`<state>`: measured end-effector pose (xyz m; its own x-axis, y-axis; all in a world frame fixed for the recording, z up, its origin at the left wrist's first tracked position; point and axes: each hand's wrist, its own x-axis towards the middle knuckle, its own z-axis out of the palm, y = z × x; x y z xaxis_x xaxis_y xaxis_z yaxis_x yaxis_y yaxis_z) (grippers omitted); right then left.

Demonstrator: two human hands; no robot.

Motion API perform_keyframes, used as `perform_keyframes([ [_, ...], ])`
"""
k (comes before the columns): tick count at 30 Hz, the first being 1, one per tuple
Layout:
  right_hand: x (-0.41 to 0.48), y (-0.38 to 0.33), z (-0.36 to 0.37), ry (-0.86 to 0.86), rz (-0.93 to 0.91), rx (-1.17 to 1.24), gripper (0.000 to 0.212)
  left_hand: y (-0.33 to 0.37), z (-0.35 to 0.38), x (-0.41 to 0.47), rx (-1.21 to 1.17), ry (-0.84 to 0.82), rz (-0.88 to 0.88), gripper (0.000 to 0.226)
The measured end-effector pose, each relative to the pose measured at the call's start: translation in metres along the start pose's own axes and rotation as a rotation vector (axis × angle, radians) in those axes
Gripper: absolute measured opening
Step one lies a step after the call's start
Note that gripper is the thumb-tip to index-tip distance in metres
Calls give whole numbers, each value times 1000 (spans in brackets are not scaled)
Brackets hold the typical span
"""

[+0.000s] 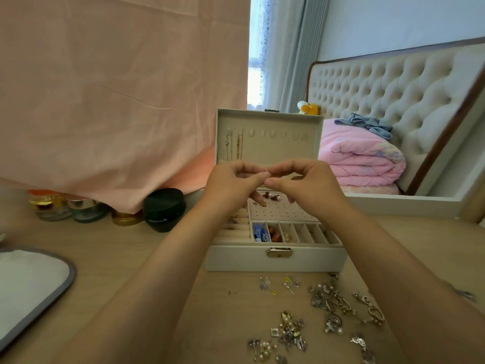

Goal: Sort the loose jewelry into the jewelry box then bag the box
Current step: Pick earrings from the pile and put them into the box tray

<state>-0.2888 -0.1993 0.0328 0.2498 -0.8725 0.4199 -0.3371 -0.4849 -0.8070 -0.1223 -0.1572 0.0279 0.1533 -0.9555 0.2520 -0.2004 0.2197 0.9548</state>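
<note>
— What's off to the left of the jewelry box (275, 261)?

— A white bag (31, 285) with a grey edge, lying flat and well apart from it. Nobody's touching it; I'd say bagging is a long way off.

— And the hands?

— Both are raised over the back half of the box, in front of its upright lid (270, 145). The left hand (233, 182) has its thumb and forefinger closed tip to tip, the other fingers curled under. The right hand (304, 179) meets it from the other side, thumb and forefinger pressed together the same way. The two pinches touch over the middle of the box.

— Holding what?

— A tiny piece, I think, but it's buried between the fingertips. I can't tell what it is, or which way its length runs.

— Where would it go?

— My guess is the perforated panel (283, 210) in the box, straight below the fingertips. Neither hand is nearer; it's a short drop for both.

— And the rest?

— The loose jewelry (333, 303) is scattered on the table in front of the box, mostly towards its right end, under the right forearm. Plenty left to sort.
</note>
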Motion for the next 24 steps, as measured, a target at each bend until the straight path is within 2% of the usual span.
perform_keyframes([
  [6, 0, 4, -3, 57, -24, 10, 14, 2, 3, -3, -69, -52, -76, 14],
  [9, 1, 6, -4, 99, -24, 20, 13, 2, 4, -3, -6, -111, -45, 19],
  [11, 2, 9, -6, 114, -1, 19, 10, -2, 3, -2, 187, -96, 60, 21],
  [14, 4, 18, -6, 87, 30, -71, 8, -8, -3, -1, 636, -73, 191, 25],
  [20, 2, 27, 4, -27, -31, -513, 3, -17, -3, 1, 828, -255, 200, 27],
  [24, 2, 30, 9, -38, -48, -556, 3, -22, -1, 4, 912, -300, 235, 34],
])
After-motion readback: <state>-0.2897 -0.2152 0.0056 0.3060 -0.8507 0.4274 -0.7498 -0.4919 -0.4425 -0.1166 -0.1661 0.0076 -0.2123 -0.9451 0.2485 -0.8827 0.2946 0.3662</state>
